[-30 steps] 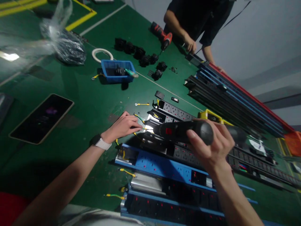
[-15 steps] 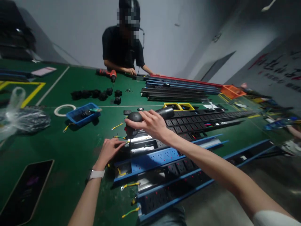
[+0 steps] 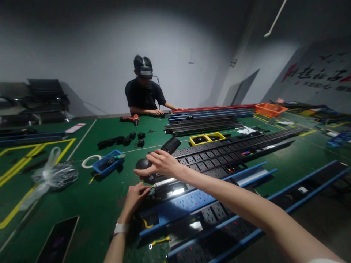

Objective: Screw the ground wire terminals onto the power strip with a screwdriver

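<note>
My right hand [image 3: 161,164] is wrapped round a black cordless drill [image 3: 170,145], its rounded end toward the left and its cylindrical part pointing up and away. The drill is over the left end of a power strip [image 3: 175,191]; its tip is hidden. Just below, my left hand [image 3: 136,197] pinches a small green-yellow wire [image 3: 153,186] at that strip end. A blue socket strip [image 3: 192,200] lies nearer to me, and another yellow wire with a ring terminal [image 3: 160,241] sticks out from a strip in front.
A blue tray [image 3: 108,163], a white ring [image 3: 91,161], a plastic bag of parts [image 3: 59,175] and a phone [image 3: 59,239] lie to the left. Yellow bins [image 3: 207,138] stand beyond the strips. Across the table, a co-worker [image 3: 145,93] handles long rails near a red drill [image 3: 134,118].
The view has tilted up, so the table sits lower in the picture. The drill's cylindrical part has swung from pointing right to pointing up and away. Both hands remain at the same strip end.
</note>
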`<act>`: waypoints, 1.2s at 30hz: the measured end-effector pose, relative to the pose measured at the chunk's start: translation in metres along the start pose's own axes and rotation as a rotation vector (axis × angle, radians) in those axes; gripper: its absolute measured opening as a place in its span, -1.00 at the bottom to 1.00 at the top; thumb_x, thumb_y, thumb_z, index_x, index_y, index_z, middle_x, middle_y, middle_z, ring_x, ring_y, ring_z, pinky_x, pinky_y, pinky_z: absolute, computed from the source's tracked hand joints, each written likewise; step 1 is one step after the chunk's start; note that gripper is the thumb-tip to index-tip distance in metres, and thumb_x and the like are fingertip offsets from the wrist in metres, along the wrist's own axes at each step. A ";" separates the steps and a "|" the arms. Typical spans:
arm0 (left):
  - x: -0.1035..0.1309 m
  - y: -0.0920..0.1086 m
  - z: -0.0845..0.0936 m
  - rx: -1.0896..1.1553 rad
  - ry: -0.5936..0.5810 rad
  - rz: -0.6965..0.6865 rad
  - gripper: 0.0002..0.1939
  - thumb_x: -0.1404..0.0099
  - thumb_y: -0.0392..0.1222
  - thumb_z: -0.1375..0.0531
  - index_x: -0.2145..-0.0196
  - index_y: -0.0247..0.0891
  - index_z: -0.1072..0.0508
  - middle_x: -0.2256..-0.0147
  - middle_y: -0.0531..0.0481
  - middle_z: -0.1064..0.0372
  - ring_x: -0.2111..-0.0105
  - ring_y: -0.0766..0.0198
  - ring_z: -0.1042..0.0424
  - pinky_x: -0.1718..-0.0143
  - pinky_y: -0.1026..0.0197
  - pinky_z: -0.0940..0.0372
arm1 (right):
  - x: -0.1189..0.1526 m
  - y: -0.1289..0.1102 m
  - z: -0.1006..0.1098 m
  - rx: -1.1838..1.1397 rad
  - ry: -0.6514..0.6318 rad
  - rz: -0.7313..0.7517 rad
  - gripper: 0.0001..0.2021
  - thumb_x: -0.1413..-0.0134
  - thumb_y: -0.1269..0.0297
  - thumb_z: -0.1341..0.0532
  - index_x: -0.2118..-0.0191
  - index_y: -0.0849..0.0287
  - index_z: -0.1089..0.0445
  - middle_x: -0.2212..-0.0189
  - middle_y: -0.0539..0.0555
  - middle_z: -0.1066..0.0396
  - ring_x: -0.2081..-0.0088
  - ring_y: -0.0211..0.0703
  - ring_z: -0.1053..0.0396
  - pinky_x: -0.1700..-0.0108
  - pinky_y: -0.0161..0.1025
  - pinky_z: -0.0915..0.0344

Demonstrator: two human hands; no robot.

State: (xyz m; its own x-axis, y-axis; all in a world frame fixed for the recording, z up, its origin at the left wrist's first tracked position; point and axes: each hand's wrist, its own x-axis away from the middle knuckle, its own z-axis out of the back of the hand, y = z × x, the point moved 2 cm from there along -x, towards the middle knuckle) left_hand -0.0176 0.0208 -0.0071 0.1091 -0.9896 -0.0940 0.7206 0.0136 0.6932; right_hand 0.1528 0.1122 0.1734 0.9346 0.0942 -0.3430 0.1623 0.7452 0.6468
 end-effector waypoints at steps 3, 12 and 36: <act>0.000 0.001 0.001 -0.002 -0.005 -0.003 -0.65 -0.31 0.13 -0.16 0.19 -0.05 -0.67 0.20 -0.05 -0.57 0.12 0.03 -0.52 0.01 0.03 -0.36 | -0.001 -0.003 0.008 0.007 -0.010 -0.047 -0.26 -0.28 0.52 0.00 -0.39 -0.33 0.26 0.12 0.03 -0.29 0.18 -0.21 -0.25 0.12 -0.24 -0.19; 0.002 0.002 0.002 -0.025 -0.008 -0.038 -0.69 -0.37 0.03 -0.15 0.18 -0.12 -0.65 0.17 -0.09 -0.56 0.09 0.05 -0.49 0.01 0.06 -0.30 | 0.000 0.015 0.045 -0.251 -0.288 0.094 -0.37 -0.30 0.13 -0.08 -0.42 -0.09 0.10 0.19 0.14 -0.35 0.24 -0.08 -0.31 0.16 -0.11 -0.19; 0.006 -0.013 0.005 -0.028 0.064 -0.068 -0.69 -0.36 0.05 -0.18 0.22 -0.14 -0.65 0.22 -0.05 -0.58 0.18 0.15 -0.52 0.05 0.14 -0.36 | 0.018 0.016 0.027 -0.161 -0.537 -0.307 -0.18 -0.19 0.42 -0.12 -0.46 -0.05 0.28 0.23 0.19 -0.38 0.37 -0.10 -0.41 0.36 -0.26 -0.20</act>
State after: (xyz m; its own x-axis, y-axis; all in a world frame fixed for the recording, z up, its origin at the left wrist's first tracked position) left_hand -0.0300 0.0143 -0.0130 0.1021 -0.9773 -0.1859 0.7469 -0.0481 0.6632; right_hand 0.1805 0.1082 0.1957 0.8882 -0.4524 -0.0805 0.4375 0.7792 0.4487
